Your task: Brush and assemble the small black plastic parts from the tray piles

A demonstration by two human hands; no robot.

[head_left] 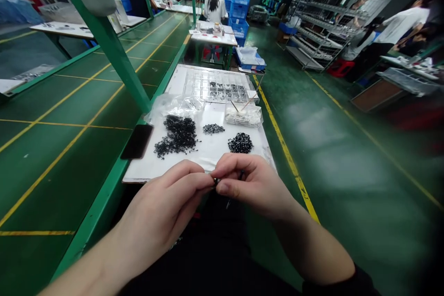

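My left hand (169,196) and my right hand (251,185) meet at the fingertips just over the near edge of the white worktable (208,157). Between them is a tiny black part (216,181), pinched from both sides and mostly covered by the fingers. Its exact kind is too small to make out. Beyond the hands lie a large pile of small black parts (180,132) on the left, a small pile of black-and-clear pieces (213,128) in the middle, and a rounded pile of black parts with light spots (240,143) on the right.
A clear compartment tray (197,85) spans the table's back. A box of white material (243,116) with thin sticks stands at right, a plastic bag (163,106) at left. A dark phone (137,141) lies by the left edge, near a green post (114,60). People work farther off.
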